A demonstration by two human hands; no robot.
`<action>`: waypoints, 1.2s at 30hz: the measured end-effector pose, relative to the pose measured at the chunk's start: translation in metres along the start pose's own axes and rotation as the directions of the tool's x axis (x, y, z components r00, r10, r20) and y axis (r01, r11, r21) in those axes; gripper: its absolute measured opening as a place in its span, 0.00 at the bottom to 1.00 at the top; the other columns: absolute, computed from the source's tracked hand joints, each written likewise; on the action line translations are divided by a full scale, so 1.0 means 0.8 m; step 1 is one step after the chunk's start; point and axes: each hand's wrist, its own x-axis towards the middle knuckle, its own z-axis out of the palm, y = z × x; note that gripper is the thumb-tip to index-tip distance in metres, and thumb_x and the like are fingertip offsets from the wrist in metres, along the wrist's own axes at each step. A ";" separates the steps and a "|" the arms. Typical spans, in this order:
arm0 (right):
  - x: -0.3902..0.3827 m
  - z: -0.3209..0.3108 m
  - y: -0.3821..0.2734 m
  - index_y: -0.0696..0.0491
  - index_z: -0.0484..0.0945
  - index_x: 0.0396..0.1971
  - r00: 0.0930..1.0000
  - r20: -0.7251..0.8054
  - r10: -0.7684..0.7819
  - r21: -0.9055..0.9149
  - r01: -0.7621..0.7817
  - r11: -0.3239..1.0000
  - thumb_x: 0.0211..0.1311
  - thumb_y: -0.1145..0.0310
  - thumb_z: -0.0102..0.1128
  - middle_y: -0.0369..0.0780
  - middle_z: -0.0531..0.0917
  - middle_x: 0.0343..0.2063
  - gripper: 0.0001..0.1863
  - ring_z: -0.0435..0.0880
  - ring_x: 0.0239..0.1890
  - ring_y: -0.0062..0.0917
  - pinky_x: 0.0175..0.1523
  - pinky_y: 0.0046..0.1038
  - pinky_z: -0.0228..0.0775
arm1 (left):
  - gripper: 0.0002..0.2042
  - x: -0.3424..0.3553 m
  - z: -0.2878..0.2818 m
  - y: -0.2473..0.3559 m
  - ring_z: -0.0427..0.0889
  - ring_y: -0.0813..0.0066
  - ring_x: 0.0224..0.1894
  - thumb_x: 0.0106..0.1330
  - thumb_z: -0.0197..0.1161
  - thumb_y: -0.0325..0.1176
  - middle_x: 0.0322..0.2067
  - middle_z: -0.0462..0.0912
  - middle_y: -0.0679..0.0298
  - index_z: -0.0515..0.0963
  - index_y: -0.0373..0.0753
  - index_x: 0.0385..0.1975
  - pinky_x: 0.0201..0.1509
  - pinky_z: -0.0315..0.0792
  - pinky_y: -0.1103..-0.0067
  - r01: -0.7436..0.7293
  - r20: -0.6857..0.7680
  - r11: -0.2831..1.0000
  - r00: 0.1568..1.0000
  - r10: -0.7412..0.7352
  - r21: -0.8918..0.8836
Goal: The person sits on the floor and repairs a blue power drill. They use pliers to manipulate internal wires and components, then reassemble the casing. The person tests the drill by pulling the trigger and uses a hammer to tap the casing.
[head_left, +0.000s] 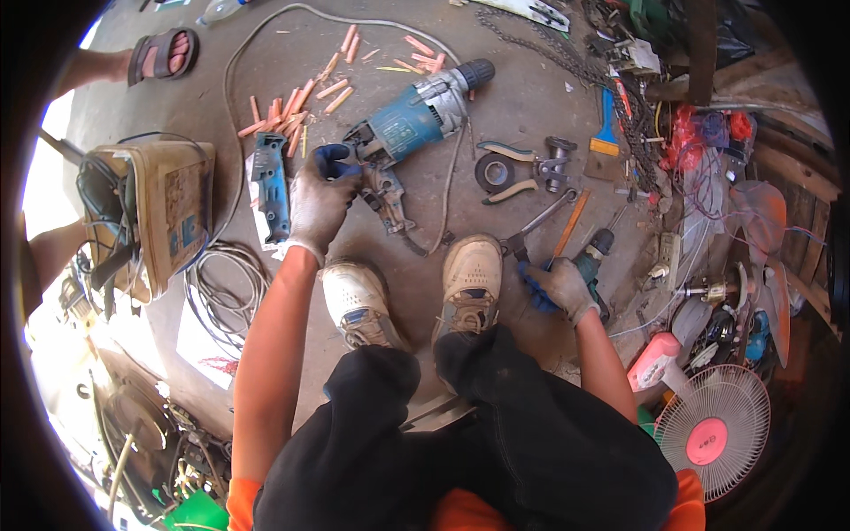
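A blue-green and silver electric drill (403, 128) with a black chuck lies on the floor, its handle opened so the inner parts show. My left hand (323, 199), in a grey glove with blue fingertips, curls its fingers at the drill's rear end. Beside it lies a loose blue housing half (270, 190). At the right my gloved right hand (562, 288) is low to the floor with its fingers curled; what they hold is hidden. Close to it are a thin orange stick (573, 223), a wrench (549, 212) and a smaller green drill (595, 252).
Pink broken sticks (288, 111) lie beyond the drill, with its grey cable looping around. Pliers (509, 152), black tape (494, 173) and a blue brush (606, 124) lie right. A bucket (181, 203) stands left, a fan (713, 434) lower right. Another person's sandalled foot (168, 55) is upper left.
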 end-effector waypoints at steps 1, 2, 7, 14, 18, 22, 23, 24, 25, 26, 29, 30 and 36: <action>-0.003 0.010 0.007 0.63 0.84 0.27 1.000 -0.009 -0.007 -0.035 0.006 0.999 0.59 0.42 0.68 0.48 0.87 0.24 0.31 0.89 0.29 0.39 0.38 0.37 0.80 | 0.15 -0.005 0.001 0.002 0.75 0.84 0.25 0.67 0.68 0.30 0.28 0.82 0.68 0.78 0.33 0.51 0.28 0.68 0.84 0.006 0.002 1.000 1.000 -0.006 0.014; -0.007 0.015 0.016 0.65 0.84 0.30 0.995 0.035 0.095 0.027 -0.096 0.995 0.59 0.41 0.67 0.49 0.87 0.24 0.33 0.89 0.32 0.42 0.41 0.38 0.80 | 0.16 -0.009 0.002 0.005 0.74 0.85 0.25 0.68 0.66 0.31 0.28 0.81 0.69 0.78 0.33 0.53 0.28 0.68 0.84 0.011 0.004 1.000 1.000 -0.011 0.027; -0.019 0.027 0.000 0.63 0.83 0.40 0.981 0.029 0.192 0.003 -0.192 0.981 0.60 0.41 0.66 0.53 0.88 0.32 0.33 0.89 0.41 0.44 0.49 0.42 0.78 | 0.15 -0.023 0.002 0.018 0.72 0.86 0.25 0.71 0.62 0.32 0.30 0.83 0.68 0.80 0.35 0.54 0.28 0.68 0.84 0.009 0.023 0.996 1.000 -0.011 0.092; -0.015 -0.019 -0.125 0.57 0.83 0.41 0.964 -0.235 -0.128 0.141 0.164 0.976 0.58 0.46 0.69 0.51 0.87 0.39 0.27 0.86 0.47 0.44 0.54 0.44 0.75 | 0.11 -0.029 0.003 0.014 0.77 0.80 0.22 0.71 0.60 0.28 0.30 0.85 0.61 0.81 0.32 0.50 0.27 0.72 0.78 -0.042 0.013 0.992 0.999 0.041 0.115; 0.019 0.018 -0.175 0.54 0.83 0.41 0.771 -0.240 -0.590 -0.465 0.442 0.767 0.51 0.47 0.74 0.45 0.81 0.43 0.27 0.79 0.50 0.40 0.58 0.43 0.68 | 0.10 -0.032 0.003 0.015 0.74 0.82 0.20 0.72 0.60 0.27 0.26 0.82 0.65 0.81 0.33 0.48 0.25 0.69 0.79 -0.076 0.067 0.991 0.995 0.068 0.112; 0.045 0.049 -0.178 0.53 0.83 0.42 0.811 -0.096 -0.577 -0.584 0.424 0.692 0.49 0.47 0.74 0.44 0.80 0.44 0.27 0.77 0.52 0.41 0.59 0.44 0.66 | 0.10 -0.033 -0.004 0.008 0.72 0.85 0.22 0.71 0.59 0.28 0.24 0.79 0.68 0.82 0.35 0.48 0.25 0.67 0.81 0.000 0.126 1.000 0.992 0.002 -0.013; 0.049 0.057 -0.167 0.53 0.82 0.42 0.779 -0.126 -0.614 -0.603 0.431 0.671 0.49 0.46 0.73 0.44 0.80 0.43 0.28 0.78 0.51 0.40 0.59 0.44 0.67 | 0.12 -0.031 -0.008 0.009 0.76 0.78 0.25 0.71 0.59 0.28 0.27 0.80 0.62 0.81 0.35 0.51 0.29 0.70 0.77 0.016 0.167 1.000 0.986 -0.017 0.010; 0.048 0.056 -0.168 0.53 0.82 0.42 0.743 -0.154 -0.651 -0.623 0.438 0.648 0.50 0.46 0.73 0.44 0.80 0.42 0.28 0.78 0.50 0.40 0.58 0.44 0.67 | 0.13 -0.028 -0.011 0.009 0.77 0.74 0.26 0.71 0.59 0.28 0.29 0.80 0.60 0.81 0.35 0.52 0.31 0.72 0.74 -0.061 0.189 0.996 0.981 0.049 0.059; 0.048 0.053 -0.168 0.53 0.82 0.42 0.779 -0.158 -0.606 -0.565 0.432 0.703 0.50 0.50 0.73 0.43 0.81 0.42 0.25 0.80 0.49 0.39 0.57 0.43 0.69 | 0.13 -0.025 -0.014 0.008 0.79 0.69 0.27 0.70 0.59 0.28 0.30 0.81 0.57 0.81 0.35 0.53 0.34 0.73 0.72 -0.139 0.216 0.985 0.970 0.114 0.106; 0.047 0.047 -0.167 0.52 0.83 0.42 0.814 -0.159 -0.559 -0.505 0.420 0.754 0.50 0.53 0.73 0.43 0.82 0.42 0.23 0.81 0.48 0.38 0.56 0.41 0.70 | 0.14 -0.022 -0.017 0.007 0.80 0.65 0.29 0.70 0.58 0.27 0.32 0.81 0.55 0.80 0.35 0.53 0.36 0.74 0.70 -0.217 0.247 0.964 0.953 0.176 0.150; 0.038 0.016 -0.186 0.54 0.82 0.45 0.856 -0.228 -0.464 0.011 0.479 0.878 0.52 0.62 0.74 0.44 0.85 0.41 0.21 0.85 0.45 0.37 0.52 0.39 0.75 | 0.15 -0.019 -0.022 0.014 0.81 0.53 0.34 0.69 0.59 0.28 0.36 0.80 0.47 0.81 0.36 0.53 0.43 0.75 0.65 -0.253 0.285 0.938 0.941 0.182 0.236; 0.039 0.007 -0.190 0.55 0.82 0.46 0.867 -0.259 -0.425 0.239 0.484 0.842 0.53 0.64 0.74 0.45 0.86 0.41 0.21 0.86 0.44 0.37 0.50 0.38 0.77 | 0.14 -0.017 -0.022 0.020 0.81 0.52 0.34 0.69 0.59 0.29 0.36 0.80 0.47 0.81 0.36 0.52 0.43 0.75 0.65 -0.261 0.308 0.930 0.935 0.176 0.260; 0.063 -0.006 -0.226 0.57 0.79 0.56 0.876 -0.166 -0.453 0.449 0.476 0.756 0.58 0.72 0.69 0.40 0.87 0.43 0.24 0.85 0.44 0.20 0.51 0.25 0.78 | 0.16 -0.009 -0.016 0.043 0.85 0.59 0.36 0.68 0.64 0.34 0.36 0.84 0.50 0.82 0.35 0.52 0.44 0.76 0.67 -0.272 0.405 0.886 0.908 0.107 0.376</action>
